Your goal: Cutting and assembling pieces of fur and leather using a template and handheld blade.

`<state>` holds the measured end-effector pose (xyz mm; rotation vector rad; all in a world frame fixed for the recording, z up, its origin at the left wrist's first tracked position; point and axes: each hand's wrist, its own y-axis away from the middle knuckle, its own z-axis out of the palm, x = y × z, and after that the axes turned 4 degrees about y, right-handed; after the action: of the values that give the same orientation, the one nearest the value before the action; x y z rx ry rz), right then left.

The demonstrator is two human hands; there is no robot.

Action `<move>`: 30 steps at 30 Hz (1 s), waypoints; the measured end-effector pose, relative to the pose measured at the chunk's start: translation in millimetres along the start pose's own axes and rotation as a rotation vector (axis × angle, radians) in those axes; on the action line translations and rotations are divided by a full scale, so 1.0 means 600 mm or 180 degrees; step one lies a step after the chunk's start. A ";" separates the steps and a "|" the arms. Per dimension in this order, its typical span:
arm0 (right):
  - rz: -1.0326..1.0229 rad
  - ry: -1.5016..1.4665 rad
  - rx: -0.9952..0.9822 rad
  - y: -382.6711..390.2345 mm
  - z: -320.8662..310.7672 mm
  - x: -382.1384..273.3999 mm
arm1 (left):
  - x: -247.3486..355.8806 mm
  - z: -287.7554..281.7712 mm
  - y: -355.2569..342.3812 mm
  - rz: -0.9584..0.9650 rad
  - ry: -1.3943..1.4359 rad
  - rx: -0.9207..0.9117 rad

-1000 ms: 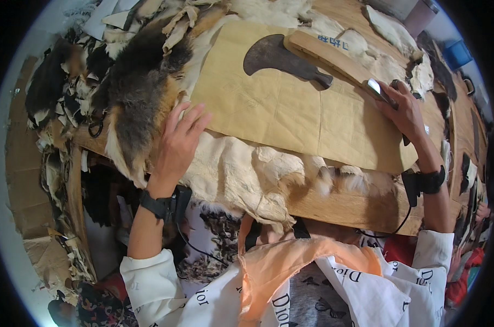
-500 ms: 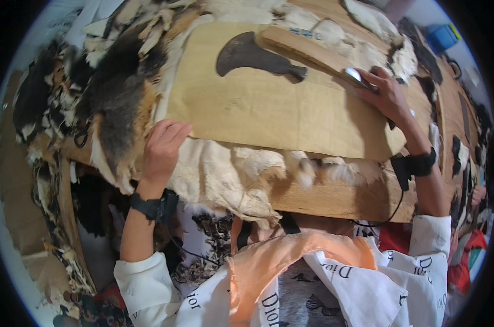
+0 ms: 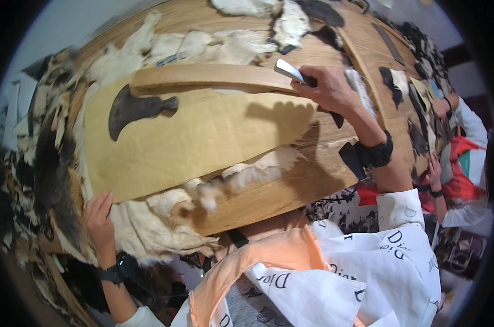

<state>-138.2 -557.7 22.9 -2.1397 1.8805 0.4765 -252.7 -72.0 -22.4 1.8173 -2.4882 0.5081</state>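
A tan pattern sheet [image 3: 203, 131] lies over pale pelts [image 3: 143, 231], whose furry edge sticks out along its near side. My left hand [image 3: 100, 218] has its fingers stretched out on the sheet's near left corner; the thumb is hidden. Above the sheet's right end, my right hand [image 3: 331, 90] grips a tool with a shiny flat metal end [image 3: 286, 70] and a dark end below the fist; its exact kind is not clear. On the sheet rest a dark crescent-bladed iron head [image 3: 135, 110] and a long wooden bar [image 3: 208, 77] ending near my right hand.
Dark and brown fur pieces [image 3: 50, 174] pile up at the left. More pale pelts [image 3: 290, 24] lie along the far side of the wooden table [image 3: 268, 199]. At the right, another person's hand [image 3: 435, 174] and red clothing show beside black and white scraps.
The view has swung right, so the sheet appears farther left and another person shows at the right. My right hand still holds the tool, and my left fingers remain at the sheet's corner.
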 end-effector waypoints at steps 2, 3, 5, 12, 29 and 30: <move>0.0112 -0.0047 -0.0048 0.013 0.000 0.041 | 0.000 -0.002 0.000 0.0012 0.0034 0.0007; 0.0167 0.0036 -0.0122 0.018 -0.001 0.051 | -0.003 0.000 0.001 -0.0065 0.0011 -0.0018; 0.0146 -0.0109 -0.0212 0.025 0.002 0.060 | -0.003 0.003 0.002 -0.0079 0.0010 -0.0042; -0.1573 0.0434 -0.0288 0.085 0.030 0.007 | 0.003 0.000 0.005 -0.0070 0.0009 0.0026; -0.2847 0.1705 0.0745 0.099 0.081 0.009 | -0.002 0.005 0.000 -0.0107 0.0041 -0.0063; -0.2841 0.1706 0.0740 0.101 0.080 0.009 | -0.004 0.006 -0.001 -0.0104 0.0046 -0.0067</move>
<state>-201.1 -551.7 -21.5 -2.7733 0.8715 -0.5105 -251.0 -70.9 -26.2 1.8367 -2.4408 0.4899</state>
